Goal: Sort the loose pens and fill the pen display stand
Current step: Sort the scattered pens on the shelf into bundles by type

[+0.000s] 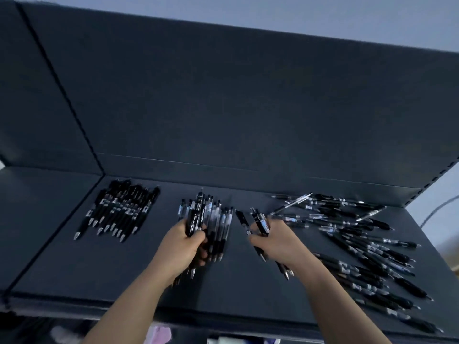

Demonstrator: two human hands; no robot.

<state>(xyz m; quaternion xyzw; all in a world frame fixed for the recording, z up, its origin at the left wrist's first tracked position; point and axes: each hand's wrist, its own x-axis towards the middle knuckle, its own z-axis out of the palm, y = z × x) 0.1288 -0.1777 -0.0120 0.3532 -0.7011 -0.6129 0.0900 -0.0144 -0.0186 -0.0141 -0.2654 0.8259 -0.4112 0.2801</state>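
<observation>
Black pens lie in three groups on a dark shelf (99, 274). A tidy row of black pens (119, 209) lies at the left. A middle group of clear-barrel pens (219, 217) lies side by side. My left hand (183, 247) grips a bundle of black pens (195, 214) over that middle group. To the right, my right hand (278, 242) holds a few black pens (260, 220), tips pointing down toward me. A large loose heap of pens (367, 244) sprawls across the shelf's right part.
The shelf's dark back panel (223, 108) rises behind the pens. A seam (49, 234) splits off another shelf section at the left. The front edge (173, 316) runs below my forearms, with blurred pale items (159, 333) underneath. A slotted upright (432, 182) stands at the right.
</observation>
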